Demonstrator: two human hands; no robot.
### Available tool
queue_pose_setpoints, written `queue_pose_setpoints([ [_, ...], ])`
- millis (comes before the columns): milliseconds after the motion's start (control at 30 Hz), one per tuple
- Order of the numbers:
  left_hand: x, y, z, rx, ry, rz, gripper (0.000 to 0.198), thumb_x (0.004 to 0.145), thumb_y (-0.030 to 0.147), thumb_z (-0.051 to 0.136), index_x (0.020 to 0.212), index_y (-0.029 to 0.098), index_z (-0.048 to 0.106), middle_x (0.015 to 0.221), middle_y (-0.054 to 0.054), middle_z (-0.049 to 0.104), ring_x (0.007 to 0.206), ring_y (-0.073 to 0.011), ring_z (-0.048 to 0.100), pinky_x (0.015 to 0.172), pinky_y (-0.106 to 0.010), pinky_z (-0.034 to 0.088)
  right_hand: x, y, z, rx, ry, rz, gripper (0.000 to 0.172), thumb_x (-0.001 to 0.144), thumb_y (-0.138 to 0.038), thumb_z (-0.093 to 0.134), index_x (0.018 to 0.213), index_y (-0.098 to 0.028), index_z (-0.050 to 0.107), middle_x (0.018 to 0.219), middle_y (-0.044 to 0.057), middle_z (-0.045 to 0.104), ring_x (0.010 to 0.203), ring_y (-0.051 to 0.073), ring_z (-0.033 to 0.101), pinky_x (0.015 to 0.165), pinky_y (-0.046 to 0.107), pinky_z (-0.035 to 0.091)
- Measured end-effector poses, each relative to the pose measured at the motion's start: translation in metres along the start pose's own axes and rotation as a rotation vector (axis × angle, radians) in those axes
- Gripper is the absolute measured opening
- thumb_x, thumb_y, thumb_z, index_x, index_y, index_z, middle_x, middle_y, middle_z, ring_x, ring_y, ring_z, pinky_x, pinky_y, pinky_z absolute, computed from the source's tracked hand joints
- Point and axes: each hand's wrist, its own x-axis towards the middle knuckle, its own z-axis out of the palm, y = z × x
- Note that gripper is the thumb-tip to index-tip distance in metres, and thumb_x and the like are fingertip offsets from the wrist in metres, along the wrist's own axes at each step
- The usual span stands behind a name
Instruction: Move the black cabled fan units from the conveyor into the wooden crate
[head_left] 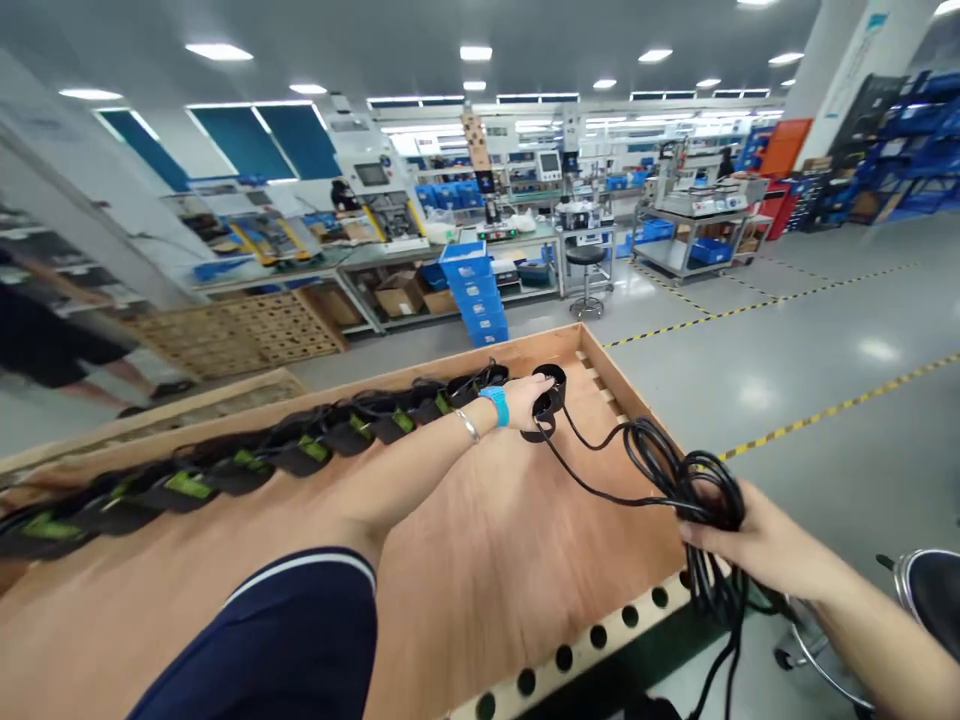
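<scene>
My left hand [527,397], with a blue watch and a silver bangle at its wrist, is closed on a black cuff-shaped piece [553,402] near the far right corner of a shallow wooden tray [487,560]. Two thin cable lengths run from that piece to a coiled black cable [664,465]. My right hand [739,540] grips the coil over the tray's near right corner, and loose loops hang below it. Along the tray's far side lies a row of several similar black pieces [300,455] with green labels.
The tray's near edge has a strip with round holes [598,637]. Beyond the tray stand stacked blue bins [474,290], a stool [585,258] and benches with machines. Another stool [926,590] is at the right. A person [56,330] stands at the far left.
</scene>
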Motion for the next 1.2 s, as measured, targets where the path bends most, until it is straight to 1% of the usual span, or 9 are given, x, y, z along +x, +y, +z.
queue_pose_setpoints([
  [100, 0.04, -0.026, 0.014, 0.011, 0.005, 0.049, 0.087, 0.066, 0.051, 0.07, 0.136, 0.008, 0.045, 0.121, -0.02, 0.054, 0.109, -0.034, 0.058, 0.09, -0.039, 0.05, 0.022, 0.021, 0.02, 0.084, -0.013, 0.07, 0.027, 0.074, -0.043, 0.07, 0.083, -0.018, 0.065, 0.081, 0.002, 0.064, 0.081, 0.022, 0.061, 0.078, 0.036, 0.053],
  [200, 0.069, -0.047, 0.028, -0.009, 0.03, 0.11, 0.087, 0.065, 0.05, 0.071, 0.136, 0.008, 0.044, 0.122, -0.019, 0.053, 0.111, -0.0331, 0.057, 0.095, -0.039, 0.049, 0.04, 0.042, 0.035, 0.17, 0.066, 0.198, 0.035, 0.069, -0.047, 0.074, 0.087, -0.018, 0.063, 0.087, 0.003, 0.065, 0.085, 0.023, 0.061, 0.079, 0.036, 0.052],
  [400, 0.094, -0.073, 0.05, -0.038, 0.018, 0.23, 0.084, 0.066, 0.052, 0.071, 0.134, 0.01, 0.046, 0.118, -0.017, 0.056, 0.11, -0.0318, 0.058, 0.095, -0.041, 0.049, 0.058, 0.057, 0.051, 0.342, 0.032, 0.326, 0.04, 0.065, -0.045, 0.076, 0.089, -0.019, 0.058, 0.089, 0.003, 0.064, 0.084, 0.022, 0.06, 0.077, 0.035, 0.052],
  [567, 0.093, -0.084, 0.059, -0.076, 0.023, 0.262, 0.082, 0.066, 0.048, 0.072, 0.135, 0.014, 0.044, 0.124, -0.016, 0.054, 0.116, -0.0314, 0.055, 0.1, -0.042, 0.047, 0.067, 0.055, 0.053, 0.412, -0.009, 0.332, 0.042, 0.068, -0.043, 0.074, 0.096, -0.018, 0.055, 0.092, 0.004, 0.062, 0.089, 0.021, 0.058, 0.087, 0.036, 0.048],
  [633, 0.089, -0.087, 0.057, -0.08, 0.017, 0.255, 0.088, 0.066, 0.046, 0.073, 0.141, 0.016, 0.037, 0.13, -0.016, 0.049, 0.117, -0.0319, 0.054, 0.099, -0.043, 0.048, 0.068, 0.054, 0.054, 0.393, -0.036, 0.325, 0.039, 0.072, -0.042, 0.072, 0.096, -0.018, 0.055, 0.09, 0.003, 0.06, 0.087, 0.019, 0.056, 0.086, 0.035, 0.048],
  [767, 0.077, -0.09, 0.047, -0.082, 0.042, 0.177, 0.114, 0.064, 0.044, 0.074, 0.153, 0.02, 0.007, 0.143, -0.019, 0.033, 0.12, -0.0348, 0.053, 0.092, -0.044, 0.052, 0.07, 0.05, 0.057, 0.395, -0.09, 0.285, 0.033, 0.074, -0.041, 0.07, 0.093, -0.018, 0.055, 0.08, -0.001, 0.054, 0.073, 0.014, 0.05, 0.074, 0.03, 0.047],
  [867, 0.07, -0.095, 0.039, -0.044, 0.048, 0.155, 0.12, 0.065, 0.044, 0.074, 0.153, 0.02, -0.003, 0.148, -0.019, 0.027, 0.129, -0.0373, 0.046, 0.093, -0.043, 0.051, 0.072, 0.051, 0.063, 0.411, -0.152, 0.278, 0.029, 0.077, -0.041, 0.068, 0.086, -0.018, 0.052, 0.074, -0.003, 0.045, 0.064, 0.01, 0.042, 0.062, 0.025, 0.043],
  [1100, 0.062, -0.118, 0.046, -0.079, -0.066, 0.035, 0.121, 0.063, 0.042, 0.074, 0.154, 0.015, -0.001, 0.152, -0.021, 0.027, 0.138, -0.0361, 0.035, 0.108, -0.045, 0.038, 0.075, 0.062, 0.077, 0.443, -0.184, 0.29, 0.033, 0.077, -0.039, 0.068, 0.078, -0.019, 0.043, 0.074, -0.004, 0.036, 0.064, 0.009, 0.037, 0.055, 0.022, 0.036],
  [1200, 0.063, -0.128, 0.046, -0.076, -0.153, -0.031, 0.118, 0.058, 0.037, 0.075, 0.153, 0.009, 0.01, 0.152, -0.023, 0.027, 0.138, -0.0368, 0.035, 0.111, -0.043, 0.035, 0.077, 0.064, 0.078, 0.44, -0.179, 0.278, 0.033, 0.077, -0.039, 0.069, 0.077, -0.018, 0.043, 0.075, -0.004, 0.036, 0.065, 0.009, 0.037, 0.056, 0.022, 0.036],
])
